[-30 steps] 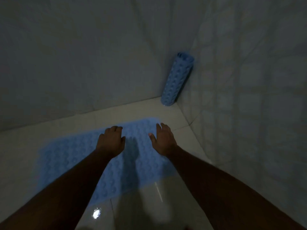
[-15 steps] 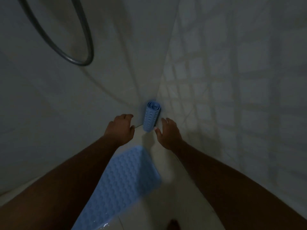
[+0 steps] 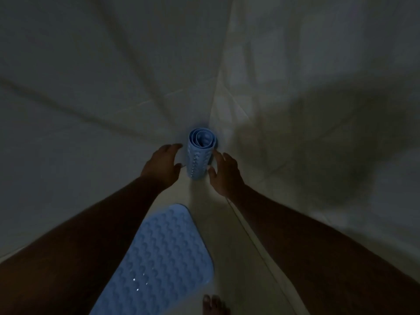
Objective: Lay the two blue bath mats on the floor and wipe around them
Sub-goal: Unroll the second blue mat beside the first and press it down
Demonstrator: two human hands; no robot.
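A rolled blue bath mat [image 3: 200, 155] stands upright in the corner where two tiled walls meet. My left hand [image 3: 162, 165] is open just left of the roll, fingertips close to it. On the roll's right side my right hand [image 3: 225, 175] is open as well, fingers nearly at its surface. Whether either hand touches the roll I cannot tell. A second blue bath mat [image 3: 163, 260] with a bumpy surface lies flat on the pale floor below my arms, partly hidden by my left forearm.
The room is dim. Tiled walls [image 3: 91, 87] close in on the left and right of the corner. My bare foot [image 3: 213, 305] stands on the floor tiles just right of the flat mat's near end.
Both hands lifted off the flat mat and reached forward to either side of the rolled mat. The view closed in on the corner; the shower hose left the frame.
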